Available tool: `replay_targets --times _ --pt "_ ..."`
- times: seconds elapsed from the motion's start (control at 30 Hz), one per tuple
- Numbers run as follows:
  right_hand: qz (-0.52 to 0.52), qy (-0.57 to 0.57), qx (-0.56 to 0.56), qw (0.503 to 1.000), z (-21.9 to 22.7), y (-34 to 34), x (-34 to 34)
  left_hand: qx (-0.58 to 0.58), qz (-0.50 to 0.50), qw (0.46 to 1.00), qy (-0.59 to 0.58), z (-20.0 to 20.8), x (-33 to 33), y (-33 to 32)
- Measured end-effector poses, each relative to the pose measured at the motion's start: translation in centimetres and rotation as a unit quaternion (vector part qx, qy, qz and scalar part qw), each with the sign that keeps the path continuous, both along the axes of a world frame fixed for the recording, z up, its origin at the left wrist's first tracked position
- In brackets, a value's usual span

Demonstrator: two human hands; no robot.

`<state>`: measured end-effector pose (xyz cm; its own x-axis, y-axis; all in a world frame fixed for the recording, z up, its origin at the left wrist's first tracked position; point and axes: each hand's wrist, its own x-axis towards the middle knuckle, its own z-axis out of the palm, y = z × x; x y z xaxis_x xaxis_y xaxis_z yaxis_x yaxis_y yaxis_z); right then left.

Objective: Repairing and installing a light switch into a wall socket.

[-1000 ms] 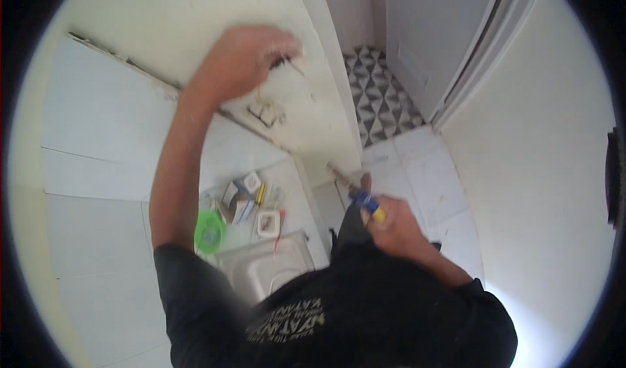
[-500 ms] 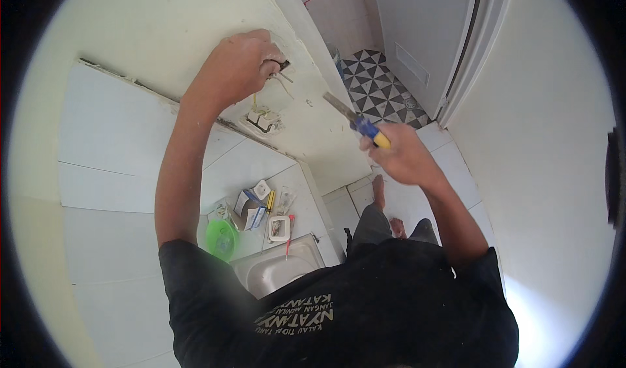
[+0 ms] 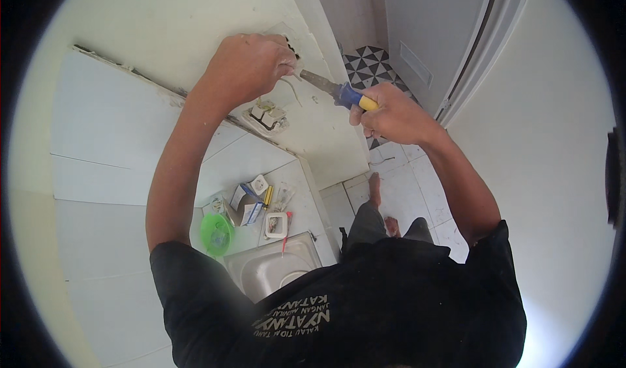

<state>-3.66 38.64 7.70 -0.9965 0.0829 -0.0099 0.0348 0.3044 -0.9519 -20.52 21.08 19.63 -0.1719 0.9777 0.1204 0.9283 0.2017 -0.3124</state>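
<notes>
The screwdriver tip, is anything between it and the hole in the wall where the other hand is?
Nothing visible. The screwdriver in the right hand points straight at the wall opening, beside the left hand fingers.

left hand (image 3: 251,65) on wall, left of pliers (image 3: 339,94) | right hand (image 3: 394,114) right of pliers, holding handle | switch unit (image 3: 267,117) on wall just below left hand | small boxes (image 3: 251,202) and round lid (image 3: 216,232) on tabletop (image 3: 297,179), behind sink (image 3: 270,267)
</notes>
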Motion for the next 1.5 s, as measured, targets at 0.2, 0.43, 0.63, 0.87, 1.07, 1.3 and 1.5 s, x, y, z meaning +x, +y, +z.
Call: replay_targets --times 0.2,0.43,0.63,0.87,1.07,1.3,1.5 --pt "0.028 -0.02 -0.031 0.999 1.0 0.2 -0.2 0.003 0.006 1.0 -0.014 -0.2 -0.2 -0.1" --pt "0.026 -0.01 -0.023 0.999 0.3 0.2 -0.5 0.015 0.004 1.0 -0.01 -0.4 -0.3 -0.1" --pt "0.035 -0.017 -0.051 0.998 0.4 0.1 -0.4 0.0 0.014 1.0 -0.005 -0.3 -0.1 0.0" --pt "0.035 -0.019 -0.059 0.997 0.1 0.1 -0.4 0.007 0.008 1.0 -0.003 -0.2 0.0 0.0" --pt "0.049 -0.023 -0.08 0.995 0.3 0.2 -0.3 0.008 0.006 1.0 0.002 -0.3 0.0 -0.1" --pt "0.045 -0.033 -0.074 0.996 0.0 0.2 -0.5 0.012 0.001 1.0 0.006 -0.5 -0.1 0.1" --pt "0.038 -0.04 -0.092 0.994 -0.2 -0.2 -0.3 0.023 -0.009 1.0 0.014 -0.7 -0.3 -0.1"
